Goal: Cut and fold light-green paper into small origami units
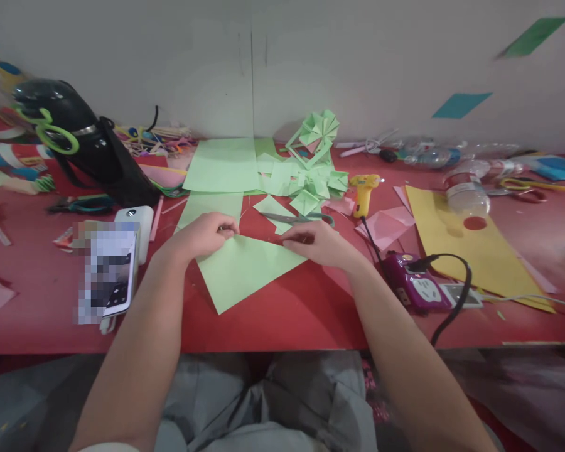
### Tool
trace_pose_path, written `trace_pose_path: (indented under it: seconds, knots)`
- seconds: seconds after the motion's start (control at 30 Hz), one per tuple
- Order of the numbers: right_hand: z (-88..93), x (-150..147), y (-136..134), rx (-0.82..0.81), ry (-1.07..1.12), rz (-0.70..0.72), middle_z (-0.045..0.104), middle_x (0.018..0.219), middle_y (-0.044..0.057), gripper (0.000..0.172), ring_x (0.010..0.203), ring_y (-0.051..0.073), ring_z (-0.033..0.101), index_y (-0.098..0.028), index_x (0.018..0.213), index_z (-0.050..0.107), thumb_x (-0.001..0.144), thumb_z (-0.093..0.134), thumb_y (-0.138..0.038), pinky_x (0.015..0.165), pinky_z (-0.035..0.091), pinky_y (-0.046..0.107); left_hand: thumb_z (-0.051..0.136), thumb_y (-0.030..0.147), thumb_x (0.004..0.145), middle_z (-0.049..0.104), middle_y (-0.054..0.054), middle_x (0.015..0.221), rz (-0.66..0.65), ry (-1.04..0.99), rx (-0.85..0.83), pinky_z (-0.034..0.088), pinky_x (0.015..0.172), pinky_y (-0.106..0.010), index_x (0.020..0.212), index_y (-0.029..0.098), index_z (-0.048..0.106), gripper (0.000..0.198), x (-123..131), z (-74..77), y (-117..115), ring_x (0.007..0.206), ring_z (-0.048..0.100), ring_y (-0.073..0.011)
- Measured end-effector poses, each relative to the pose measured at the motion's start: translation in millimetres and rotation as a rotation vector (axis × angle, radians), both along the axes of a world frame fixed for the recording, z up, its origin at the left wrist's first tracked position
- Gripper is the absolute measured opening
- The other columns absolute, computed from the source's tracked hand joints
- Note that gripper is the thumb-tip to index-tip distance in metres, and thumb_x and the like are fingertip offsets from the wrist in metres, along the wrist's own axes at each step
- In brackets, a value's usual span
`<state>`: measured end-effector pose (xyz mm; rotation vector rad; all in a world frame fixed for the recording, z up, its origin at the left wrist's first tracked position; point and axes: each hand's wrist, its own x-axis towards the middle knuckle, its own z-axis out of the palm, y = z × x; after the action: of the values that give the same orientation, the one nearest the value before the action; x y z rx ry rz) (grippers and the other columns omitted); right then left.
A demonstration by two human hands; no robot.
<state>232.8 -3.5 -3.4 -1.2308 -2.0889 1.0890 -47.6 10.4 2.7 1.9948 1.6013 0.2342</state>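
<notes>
Pressing down on a folded light-green paper sheet [242, 270] lying near the front edge of a red table [287, 320]; left hand [204, 233] pinching its upper fold with curled fingers, right hand [317, 243] pinching the same crease, fingers together. Crowding the surface behind: scissors [296, 219], folded green pieces [311, 182], a yellow glue gun [363, 191], a phone [113, 273]; backing onto a plain pale wall [311, 63].
</notes>
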Motion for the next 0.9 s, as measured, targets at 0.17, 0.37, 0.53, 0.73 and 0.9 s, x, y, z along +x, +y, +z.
trace_pose_path:
  seconds: [0.17,0.37,0.53,0.73,0.9]
  knots:
    - [3.8,-12,-8,-0.078,-0.033,0.184,0.074,0.086,0.002,0.023,0.072,0.015,0.059,-0.022,0.089,0.077,0.088,0.058,-0.035,0.064,0.044,0.029,0.051,0.035,0.082,0.072,-0.003,0.087,-0.133,-0.040,-0.043,0.042,0.064,-0.031,0.086,0.025,0.071,0.022,13,0.8,-7,0.072,0.062,-0.0203]
    - [2.4,-17,-9,-0.103,-0.017,0.208,0.063,0.070,-0.001,0.018,0.061,0.011,0.048,-0.019,0.079,0.069,0.087,0.056,-0.030,0.059,0.038,0.026,0.048,0.028,0.082,0.073,-0.003,0.090,-0.252,-0.136,0.021,0.043,0.064,-0.032,0.088,0.026,0.070,0.023,43,5.9,-22,0.074,0.062,-0.0210]
    - [2.5,-20,-10,-0.087,0.000,0.179,0.056,0.066,-0.003,0.012,0.058,0.009,0.043,-0.018,0.075,0.063,0.082,0.054,-0.022,0.057,0.035,0.025,0.049,0.028,0.083,0.073,-0.002,0.087,-0.267,-0.143,0.071,0.044,0.067,-0.033,0.084,0.025,0.069,0.020,54,5.3,-27,0.074,0.062,-0.0212]
    - [-0.2,-21,-9,-0.090,-0.023,0.148,0.058,0.067,-0.002,0.011,0.059,0.010,0.045,-0.018,0.072,0.062,0.078,0.054,-0.021,0.056,0.035,0.025,0.051,0.030,0.084,0.074,-0.002,0.085,-0.272,-0.146,0.089,0.045,0.070,-0.034,0.081,0.025,0.071,0.021,47,5.2,-20,0.074,0.063,-0.0213]
    - [0.2,-12,-5,-0.104,-0.007,0.109,0.052,0.061,-0.003,0.013,0.056,0.009,0.041,-0.018,0.064,0.059,0.074,0.053,-0.022,0.053,0.032,0.026,0.056,0.034,0.082,0.076,-0.002,0.092,-0.051,-0.123,0.184,0.046,0.072,-0.034,0.080,0.027,0.073,0.018,17,5.0,-6,0.082,0.066,-0.0237]
